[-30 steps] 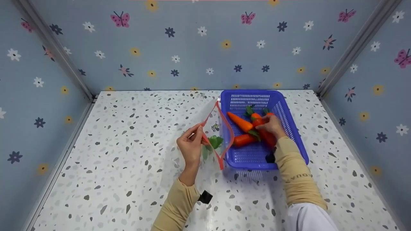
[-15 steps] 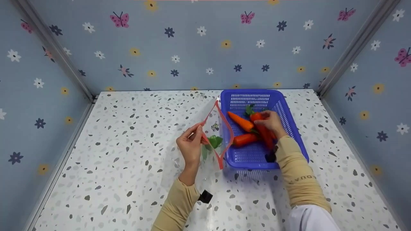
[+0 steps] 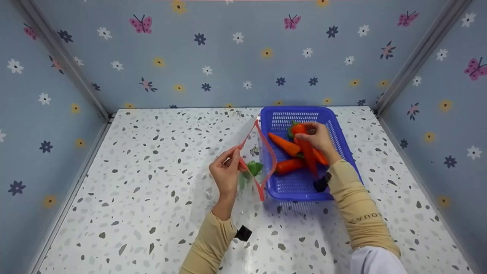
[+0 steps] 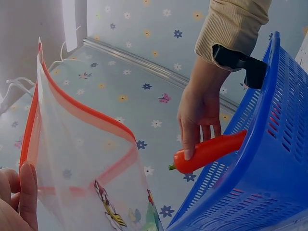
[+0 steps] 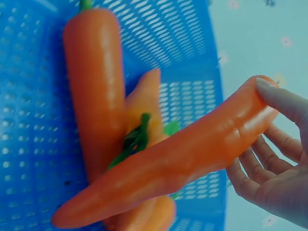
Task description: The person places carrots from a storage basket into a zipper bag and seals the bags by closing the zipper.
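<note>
My left hand [image 3: 225,171] pinches the edge of a clear zip bag [image 4: 91,109] with a red-orange band, and its mouth stands spread apart. Green leaves [image 3: 255,168] show in or behind the clear plastic. My right hand [image 3: 320,139] grips a long red chili pepper [image 5: 185,154] by its thick stem end, thumb on one side and fingers on the other. The pepper slants over the blue basket [image 3: 298,197], tip still below the rim in the left wrist view. Under it lie another red pepper [image 3: 291,166] and an orange carrot [image 3: 283,144] with green tops.
The basket stands against the bag's right side, near the back wall [image 3: 224,53]. Flowered panels [image 3: 437,125] close in the speckled table [image 3: 152,182] left, right and behind. A black wrist camera [image 3: 322,182] on the right sleeve hangs over the basket.
My right hand has lifted the red chili pepper off the pile and shifted it slightly left and toward the back. The left hand and bag stay in place.
</note>
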### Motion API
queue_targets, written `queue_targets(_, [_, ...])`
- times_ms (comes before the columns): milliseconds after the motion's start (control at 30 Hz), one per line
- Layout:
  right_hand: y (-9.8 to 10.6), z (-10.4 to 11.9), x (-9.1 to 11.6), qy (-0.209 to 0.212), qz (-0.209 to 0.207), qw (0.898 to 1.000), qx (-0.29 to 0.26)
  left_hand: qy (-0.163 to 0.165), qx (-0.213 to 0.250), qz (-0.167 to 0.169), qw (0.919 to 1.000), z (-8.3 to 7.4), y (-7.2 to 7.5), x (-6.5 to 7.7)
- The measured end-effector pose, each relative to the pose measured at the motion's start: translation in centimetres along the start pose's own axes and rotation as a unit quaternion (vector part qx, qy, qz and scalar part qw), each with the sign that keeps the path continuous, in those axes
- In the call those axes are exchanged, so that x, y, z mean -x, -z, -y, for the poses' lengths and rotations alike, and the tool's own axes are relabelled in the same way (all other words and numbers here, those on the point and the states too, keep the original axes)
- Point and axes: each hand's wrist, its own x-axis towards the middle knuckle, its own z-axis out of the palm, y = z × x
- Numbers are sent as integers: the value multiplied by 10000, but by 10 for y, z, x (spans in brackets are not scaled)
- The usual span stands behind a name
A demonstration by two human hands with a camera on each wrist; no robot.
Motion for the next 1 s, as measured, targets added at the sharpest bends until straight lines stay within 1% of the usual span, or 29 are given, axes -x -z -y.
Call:
queue_targets(67, [0,6,3,153,19,9999,-25,-25,5,12,10000,0,0,0])
queue_targets(233, [-2,25,15,704,120,9974,-75,-99,-42,42,9999,0,-1,0])
queue_targets(367, [-3,52,36,1091,248,9937,-69,-97,-105,53,9999,0,0,0])
queue_targets(433, [-4,59,42,1236,297,9919,-17,-71,-123,59,9999,1,0,0])
queue_targets(500, [-7,65,47,1343,327,9903,98,-32,-124,62,9999,2,0,0])
queue_targets(600, [-10,69,51,1395,468,9890,116,37,-127,39,9999,2,0,1])
queue_targets(700, [-12,89,69,1477,632,9869,125,103,-122,-1,9999,1,-1,1])
queue_targets(800, [-16,106,85,1607,729,9841,212,81,-79,5,9999,1,-1,2])
queue_targets(900, [-20,115,93,1738,808,9809,321,48,-56,17,10000,1,-2,2])
queue_targets(1000, [-24,116,96,1839,866,9785,364,60,-71,6,10000,1,-3,2])
